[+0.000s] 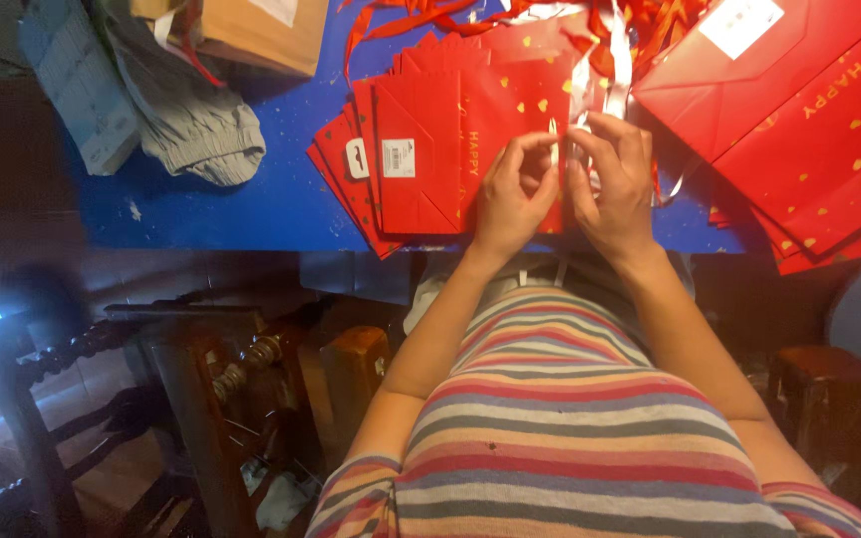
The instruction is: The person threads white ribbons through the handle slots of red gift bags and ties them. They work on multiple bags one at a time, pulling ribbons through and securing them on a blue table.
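Fanned stack of flat red paper gift bags (421,159) laid on blue table (251,214), small white rectangular label (398,157) on top bag. Brown cardboard box (256,30) at far edge. Thin white ribbon (554,134) pinched between narrowed fingers of left hand (515,194) and right hand (613,184), above bags.
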